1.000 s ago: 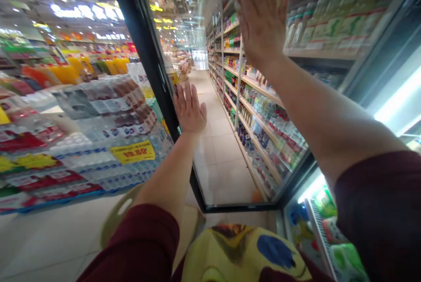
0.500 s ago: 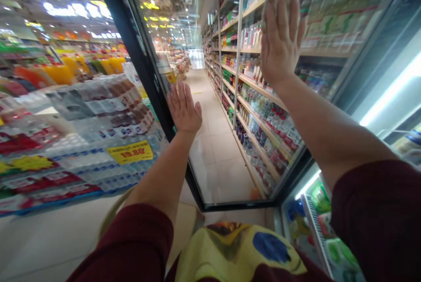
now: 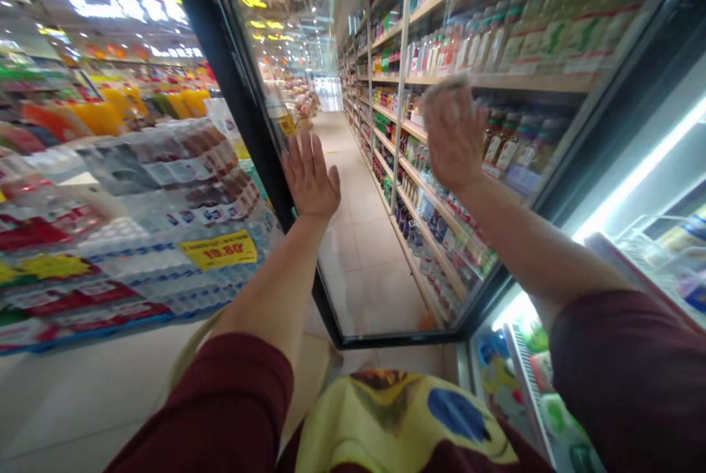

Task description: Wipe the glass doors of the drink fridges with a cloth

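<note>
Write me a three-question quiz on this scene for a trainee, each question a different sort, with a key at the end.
1. Multiple choice: where is the person's left hand?
A) around a bottle
B) against the glass door
C) on the floor

2. True or false: the right hand has a pale, blurred, cloth-like piece at it.

3. Fill in: the yellow price sign on the left of the view reads ____.

Key: 1 B; 2 true; 3 19.80.
</note>
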`<control>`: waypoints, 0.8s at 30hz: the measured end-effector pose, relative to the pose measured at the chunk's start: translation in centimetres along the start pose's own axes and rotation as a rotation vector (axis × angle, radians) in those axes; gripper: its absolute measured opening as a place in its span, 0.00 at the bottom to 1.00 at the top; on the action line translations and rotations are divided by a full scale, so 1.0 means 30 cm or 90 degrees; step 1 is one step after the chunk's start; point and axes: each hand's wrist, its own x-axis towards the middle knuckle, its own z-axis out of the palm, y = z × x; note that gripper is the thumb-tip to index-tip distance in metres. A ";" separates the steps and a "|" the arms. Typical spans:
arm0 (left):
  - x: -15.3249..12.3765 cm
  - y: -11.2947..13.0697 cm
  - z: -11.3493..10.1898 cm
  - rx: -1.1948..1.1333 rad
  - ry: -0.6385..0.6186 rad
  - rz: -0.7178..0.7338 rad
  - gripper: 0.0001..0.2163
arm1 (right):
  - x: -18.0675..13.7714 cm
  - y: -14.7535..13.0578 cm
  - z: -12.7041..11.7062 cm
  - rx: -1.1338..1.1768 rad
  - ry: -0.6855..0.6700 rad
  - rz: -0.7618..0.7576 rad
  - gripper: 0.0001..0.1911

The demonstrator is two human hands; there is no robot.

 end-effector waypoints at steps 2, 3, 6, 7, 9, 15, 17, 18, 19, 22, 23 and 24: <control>0.000 -0.001 0.000 -0.006 -0.002 0.000 0.38 | -0.082 -0.036 0.031 0.058 -0.161 -0.139 0.28; 0.000 -0.003 0.000 -0.010 -0.003 0.000 0.38 | -0.107 -0.035 0.038 0.076 -0.218 -0.186 0.27; 0.000 -0.009 0.006 -0.016 -0.004 -0.005 0.38 | -0.101 0.048 0.023 0.047 -0.184 -0.145 0.27; 0.000 -0.010 0.008 -0.015 -0.003 -0.007 0.37 | -0.085 0.086 0.013 0.017 -0.126 -0.090 0.28; 0.001 -0.013 0.012 -0.013 -0.002 -0.009 0.38 | -0.068 0.140 0.005 -0.043 0.002 0.031 0.31; 0.001 -0.019 0.014 -0.013 0.000 -0.001 0.39 | -0.187 0.073 0.051 0.053 -0.208 -0.102 0.25; 0.000 -0.016 0.011 -0.007 0.000 0.004 0.39 | -0.185 0.092 0.035 0.069 -0.248 -0.134 0.24; -0.001 -0.014 0.009 -0.005 0.000 0.004 0.39 | -0.168 0.117 0.021 0.058 -0.224 -0.114 0.24; -0.002 -0.012 0.007 -0.007 0.000 0.002 0.39 | -0.147 0.146 0.007 0.040 -0.178 -0.077 0.26; -0.002 -0.008 0.005 -0.020 -0.002 -0.005 0.39 | -0.111 0.193 -0.003 -0.034 0.006 0.061 0.30; -0.002 -0.007 0.006 -0.026 -0.001 -0.007 0.39 | -0.123 0.182 0.008 -0.054 0.044 0.090 0.30; -0.002 -0.008 0.007 -0.032 0.002 -0.010 0.39 | -0.148 0.158 0.026 -0.061 0.049 0.095 0.30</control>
